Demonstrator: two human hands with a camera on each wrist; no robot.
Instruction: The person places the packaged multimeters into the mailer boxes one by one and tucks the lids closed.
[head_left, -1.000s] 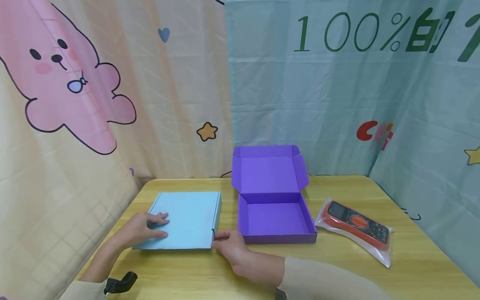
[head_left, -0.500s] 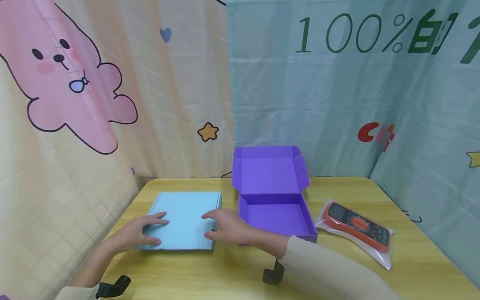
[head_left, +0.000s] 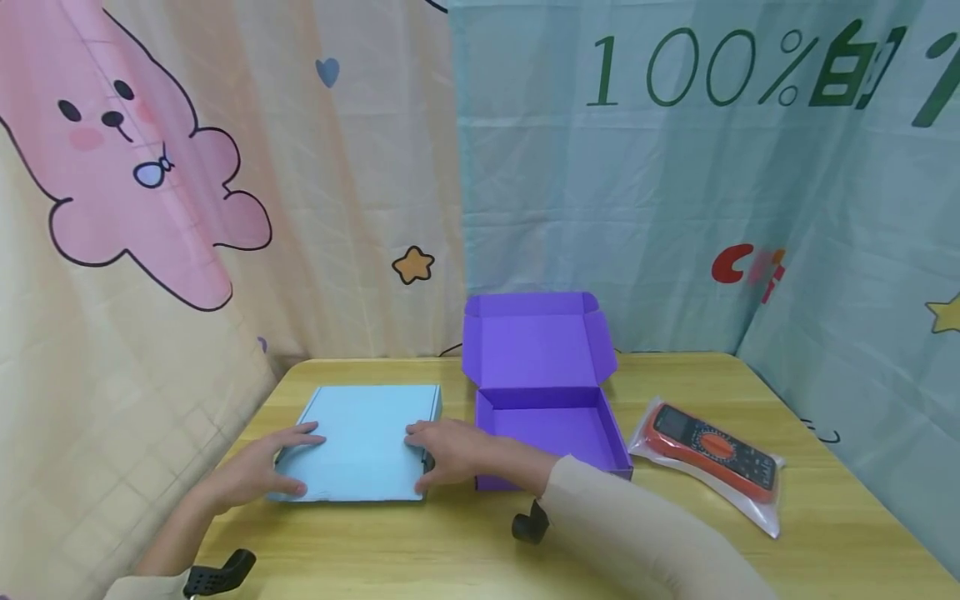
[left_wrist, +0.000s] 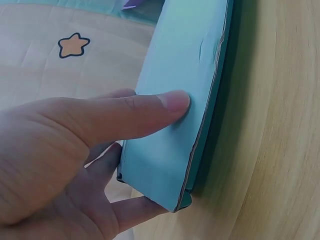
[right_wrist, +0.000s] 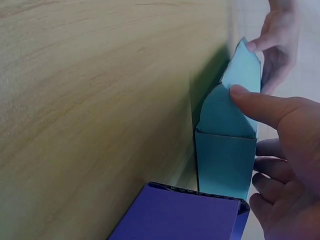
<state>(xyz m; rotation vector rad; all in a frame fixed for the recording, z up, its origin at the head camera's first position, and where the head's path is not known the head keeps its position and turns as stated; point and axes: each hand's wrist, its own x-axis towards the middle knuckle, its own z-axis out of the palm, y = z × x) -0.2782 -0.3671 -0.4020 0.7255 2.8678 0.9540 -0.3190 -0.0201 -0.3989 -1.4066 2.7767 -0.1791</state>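
A closed light blue cardboard box (head_left: 360,446) lies flat on the left part of the table. My left hand (head_left: 258,467) holds its left front corner; in the left wrist view the thumb lies on the blue box's (left_wrist: 172,70) front wall and the other fingers reach round its end. At the right front corner my right hand (head_left: 453,450) grips the same box, fingers bent over the top. Seen from the right wrist, that thumb touches a rounded flap (right_wrist: 222,112) on the box's front. The undersides of both hands are partly hidden.
Just right of the blue box stands an open purple box (head_left: 532,350), lid raised, partly behind my right forearm. Further right an orange-red multimeter (head_left: 716,450) lies in a clear plastic bag. Printed curtains (head_left: 360,183) hang behind the wooden table (head_left: 405,554).
My right hand has come up from the blue box's right side onto its right front corner, where its fingers have bent. My left hand has slid slightly left toward the box's edge.
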